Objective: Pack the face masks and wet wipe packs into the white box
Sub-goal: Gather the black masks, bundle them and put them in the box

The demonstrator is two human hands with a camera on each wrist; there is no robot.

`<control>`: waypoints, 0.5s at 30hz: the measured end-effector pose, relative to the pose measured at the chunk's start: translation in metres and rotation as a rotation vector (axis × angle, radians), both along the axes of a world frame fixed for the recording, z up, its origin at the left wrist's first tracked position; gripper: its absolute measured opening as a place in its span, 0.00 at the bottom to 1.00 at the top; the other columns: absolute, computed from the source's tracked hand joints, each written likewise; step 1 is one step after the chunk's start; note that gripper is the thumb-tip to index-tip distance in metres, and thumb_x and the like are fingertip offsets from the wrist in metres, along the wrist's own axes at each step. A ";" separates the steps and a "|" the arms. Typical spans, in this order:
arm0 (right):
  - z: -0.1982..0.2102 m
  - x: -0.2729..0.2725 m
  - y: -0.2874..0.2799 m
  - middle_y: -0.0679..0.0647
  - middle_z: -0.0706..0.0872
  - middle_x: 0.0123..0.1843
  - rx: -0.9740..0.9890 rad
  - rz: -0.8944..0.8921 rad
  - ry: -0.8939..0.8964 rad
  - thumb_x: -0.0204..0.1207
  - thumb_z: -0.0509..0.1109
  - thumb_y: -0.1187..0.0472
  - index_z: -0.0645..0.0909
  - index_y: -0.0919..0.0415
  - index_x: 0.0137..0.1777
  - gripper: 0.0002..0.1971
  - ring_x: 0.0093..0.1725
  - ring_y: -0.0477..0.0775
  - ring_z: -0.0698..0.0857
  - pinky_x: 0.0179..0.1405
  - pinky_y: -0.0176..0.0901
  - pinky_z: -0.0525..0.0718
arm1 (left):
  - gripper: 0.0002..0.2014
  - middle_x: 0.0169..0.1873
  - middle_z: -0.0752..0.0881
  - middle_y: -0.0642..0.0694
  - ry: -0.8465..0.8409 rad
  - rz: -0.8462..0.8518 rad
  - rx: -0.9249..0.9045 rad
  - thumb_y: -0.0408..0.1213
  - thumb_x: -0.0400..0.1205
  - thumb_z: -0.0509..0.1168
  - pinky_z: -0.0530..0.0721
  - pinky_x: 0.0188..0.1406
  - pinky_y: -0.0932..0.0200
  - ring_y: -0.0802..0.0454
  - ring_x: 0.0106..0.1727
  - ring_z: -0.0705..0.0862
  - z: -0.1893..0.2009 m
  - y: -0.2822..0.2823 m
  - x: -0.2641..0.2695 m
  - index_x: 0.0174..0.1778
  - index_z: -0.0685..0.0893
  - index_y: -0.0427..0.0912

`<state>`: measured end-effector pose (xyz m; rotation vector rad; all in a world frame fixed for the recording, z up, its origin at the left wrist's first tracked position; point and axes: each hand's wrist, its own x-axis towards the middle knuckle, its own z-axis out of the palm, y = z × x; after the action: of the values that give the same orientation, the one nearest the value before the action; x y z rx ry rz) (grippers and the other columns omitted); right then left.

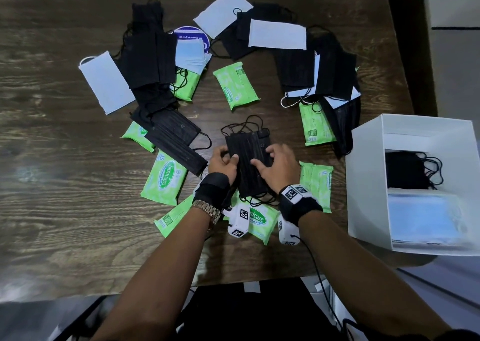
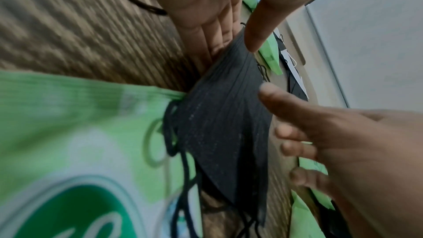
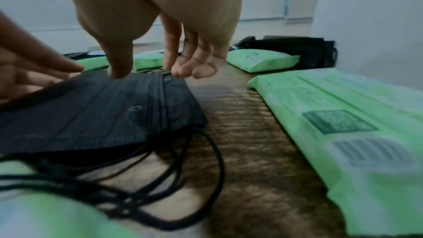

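Note:
A stack of black face masks [image 1: 248, 159] lies at the middle of the table, its ear loops trailing at both ends. My left hand [image 1: 230, 159] pinches its left edge. In the left wrist view the left hand [image 2: 235, 48] has its fingers under the black stack [image 2: 219, 124] and its thumb on top. My right hand [image 1: 262, 160] is at the right edge. In the right wrist view the right hand [image 3: 153, 73] touches the top of the stack [image 3: 91, 111] with its thumb, while its fingers hang loosely past the far edge. The white box [image 1: 363, 185] stands to the right with black masks [image 1: 405, 169] and blue masks [image 1: 420, 216] inside.
Green wet wipe packs [image 1: 236, 86] lie around the hands, with others at the left [image 1: 165, 177] and right [image 1: 315, 182]. Piles of black masks [image 1: 148, 55] and white masks [image 1: 276, 34] ring the far side of the wooden table [image 1: 52, 159]. The table's near edge is just below my wrists.

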<state>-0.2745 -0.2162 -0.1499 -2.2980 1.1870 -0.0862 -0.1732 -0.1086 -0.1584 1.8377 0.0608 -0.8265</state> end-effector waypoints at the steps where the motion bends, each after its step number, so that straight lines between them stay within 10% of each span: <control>1: -0.001 0.002 0.004 0.55 0.83 0.55 0.003 0.018 0.078 0.67 0.80 0.39 0.81 0.57 0.58 0.27 0.57 0.58 0.82 0.52 0.53 0.84 | 0.09 0.26 0.73 0.52 -0.012 -0.008 0.020 0.31 0.82 0.65 0.77 0.43 0.62 0.57 0.30 0.74 -0.003 0.001 0.000 0.57 0.76 0.39; 8: -0.005 0.006 0.011 0.55 0.87 0.45 0.122 -0.075 0.057 0.72 0.80 0.52 0.82 0.56 0.43 0.11 0.48 0.59 0.86 0.43 0.49 0.84 | 0.05 0.46 0.86 0.41 0.074 0.008 0.024 0.40 0.81 0.64 0.83 0.61 0.42 0.43 0.49 0.84 -0.015 0.002 0.004 0.50 0.81 0.45; 11: -0.005 0.004 0.001 0.53 0.86 0.38 0.283 -0.157 -0.076 0.72 0.80 0.56 0.82 0.55 0.41 0.09 0.40 0.57 0.87 0.42 0.50 0.87 | 0.04 0.42 0.84 0.41 0.125 0.046 0.013 0.47 0.77 0.63 0.84 0.54 0.37 0.41 0.44 0.82 -0.030 0.003 0.004 0.39 0.79 0.53; 15: -0.008 -0.007 -0.019 0.57 0.90 0.38 0.448 -0.308 -0.201 0.70 0.82 0.56 0.83 0.55 0.41 0.09 0.34 0.54 0.88 0.41 0.56 0.91 | 0.10 0.42 0.82 0.35 0.208 0.129 -0.060 0.31 0.86 0.57 0.82 0.41 0.47 0.41 0.40 0.81 -0.001 -0.002 0.003 0.40 0.77 0.47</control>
<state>-0.2810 -0.2357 -0.1575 -1.6709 1.2939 -0.1446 -0.1705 -0.1107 -0.1589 1.6679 0.2810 -0.9149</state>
